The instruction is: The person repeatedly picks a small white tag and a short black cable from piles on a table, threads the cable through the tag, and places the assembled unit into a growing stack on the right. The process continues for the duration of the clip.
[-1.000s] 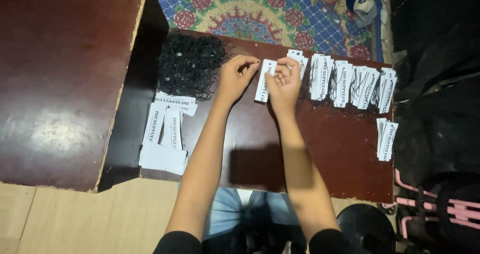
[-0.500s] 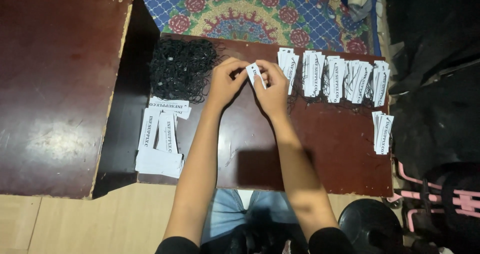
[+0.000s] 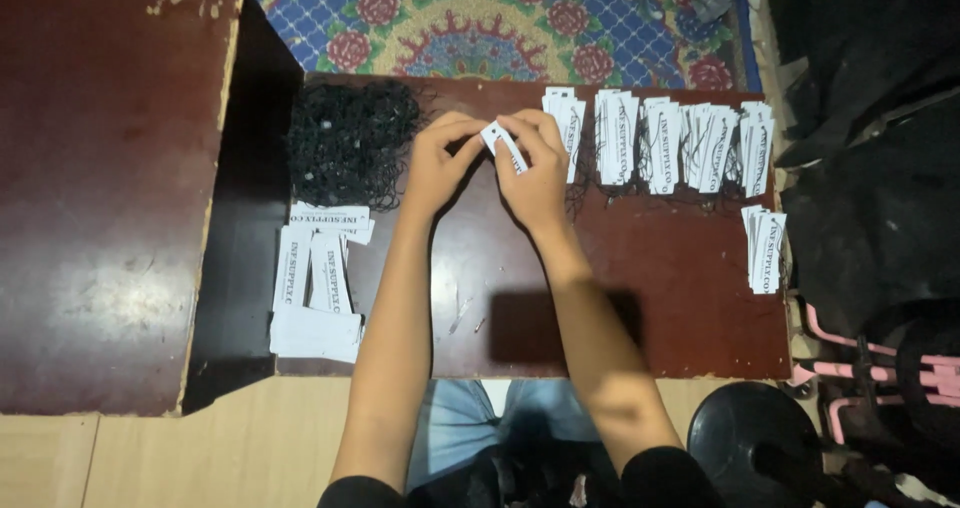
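A small white paper tag (image 3: 503,145) (printed, with a punched hole near its upper end) is held tilted above the dark desk (image 3: 650,298)

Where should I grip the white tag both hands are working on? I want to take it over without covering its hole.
Grip the white tag by its lower end, coming from below on the near side. It is a narrow tilted strip; the left hand and right hand crowd the upper end, where the small hole sits.

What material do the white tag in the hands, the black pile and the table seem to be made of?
Tag: probably thin matte card; it stays flat, held by both hands.
Black pile: apparently thin cord or elastic loops, tangled.
Table: likely glossy dark-red laminate on board; its edges look chipped.
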